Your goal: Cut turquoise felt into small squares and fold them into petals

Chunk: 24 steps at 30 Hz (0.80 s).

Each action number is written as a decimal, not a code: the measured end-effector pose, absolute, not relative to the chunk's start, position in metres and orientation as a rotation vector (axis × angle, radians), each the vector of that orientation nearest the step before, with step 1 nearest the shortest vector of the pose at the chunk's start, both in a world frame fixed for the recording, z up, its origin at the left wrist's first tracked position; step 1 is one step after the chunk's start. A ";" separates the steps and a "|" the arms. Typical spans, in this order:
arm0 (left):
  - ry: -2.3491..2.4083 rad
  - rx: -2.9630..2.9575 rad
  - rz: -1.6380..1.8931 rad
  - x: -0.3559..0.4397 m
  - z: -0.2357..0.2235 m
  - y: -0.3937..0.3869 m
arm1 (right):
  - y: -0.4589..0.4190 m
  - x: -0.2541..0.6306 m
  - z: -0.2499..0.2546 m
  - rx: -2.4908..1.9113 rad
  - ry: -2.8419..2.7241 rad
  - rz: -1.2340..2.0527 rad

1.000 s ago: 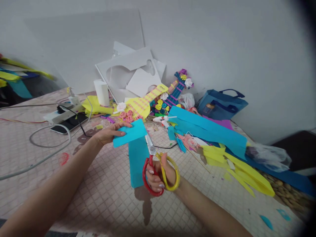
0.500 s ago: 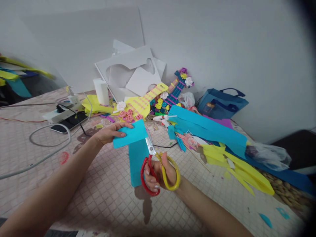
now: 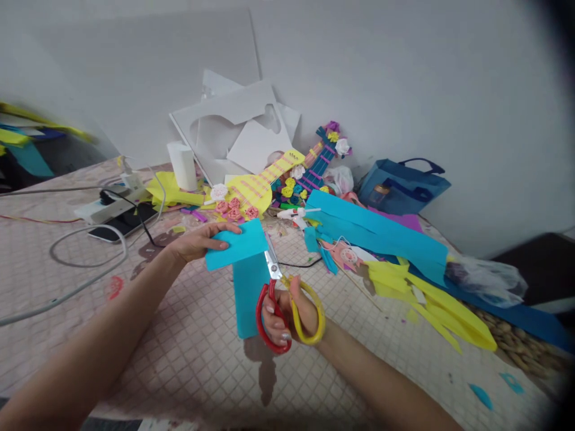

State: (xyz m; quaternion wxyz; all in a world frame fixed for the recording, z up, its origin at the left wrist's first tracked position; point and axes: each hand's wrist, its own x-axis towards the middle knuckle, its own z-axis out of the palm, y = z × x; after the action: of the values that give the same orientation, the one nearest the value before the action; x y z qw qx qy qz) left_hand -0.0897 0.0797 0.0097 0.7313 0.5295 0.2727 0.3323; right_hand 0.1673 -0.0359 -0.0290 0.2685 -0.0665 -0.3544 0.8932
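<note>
The left hand pinches the blue paper at its left end, thumb on the upper face. The right hand is curled through the handles of the scissors, one red and one yellow, with the thumb in the yellow loop and fingers in the red. The blades point away to the far left and meet the right edge of the paper — how far they are parted I cannot tell. Under the paper, between the hands, a blue strip runs toward the near side; whether the two are joined is hidden.

Just beyond the paper are the pink roses, at the near end of the yellow guitar. To their right lies the glue gun, and behind it a dark blue guitar leans with flowers at its top. Farther back, the white board with a cut-out stands near the wall, a white cylinder at its left.

Left of the hands are a phone, a power strip and looping cables. On the right stretch a long blue sheet and, nearer, yellow paper — with a blue bag on the far side.
</note>
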 end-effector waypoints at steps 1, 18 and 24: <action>0.602 1.168 0.729 -0.090 0.010 0.080 | -0.036 0.167 -0.030 -0.183 -0.950 2.410; 0.628 1.228 0.706 -0.095 0.008 0.083 | -0.038 0.167 -0.026 -0.322 -0.951 2.408; 0.655 1.292 0.736 -0.089 0.009 0.081 | -0.040 0.166 -0.023 -0.307 -0.990 2.389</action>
State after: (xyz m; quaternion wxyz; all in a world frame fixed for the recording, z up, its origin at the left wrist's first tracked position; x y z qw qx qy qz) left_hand -0.0892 0.0806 0.0092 0.6880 0.5771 0.2927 0.3287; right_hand 0.1660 -0.0397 -0.0226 0.2655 -0.1137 -0.3665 0.8845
